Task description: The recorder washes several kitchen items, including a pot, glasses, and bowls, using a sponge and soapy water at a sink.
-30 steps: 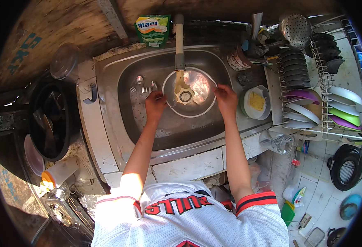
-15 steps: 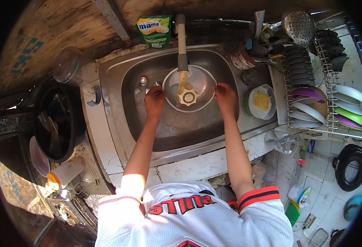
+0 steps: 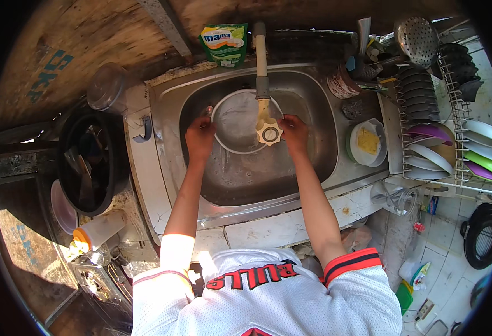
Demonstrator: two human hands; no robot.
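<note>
Both my hands grip a round metal basin (image 3: pixel 236 126) by its rim, inside the stainless steel sink (image 3: pixel 313 168). My left hand (image 3: pixel 200 139) is closed on the left side of the rim. On the opposite side, my right hand (image 3: pixel 294 133) is closed on the rim beside the tap's cream-coloured, star-shaped head (image 3: pixel 269 134). That head hangs over the right part of the basin and hides some of it. A spoon (image 3: pixel 209 111) shows just past my left hand; the basin and hand cover other cutlery. Wet suds lie on the sink floor.
A container with a yellow sponge (image 3: pixel 368 141) stands right of the sink, near a dish rack (image 3: pixel 428 147) with plates and bowls. A green pouch (image 3: pixel 223 46) stands behind. To the left are a black tub (image 3: pixel 86 190) and a clear container (image 3: pixel 106 87).
The basin has shifted left under the tap, both hands moving with it. It now covers the forks that showed beside my left hand. The whole view has swung slightly.
</note>
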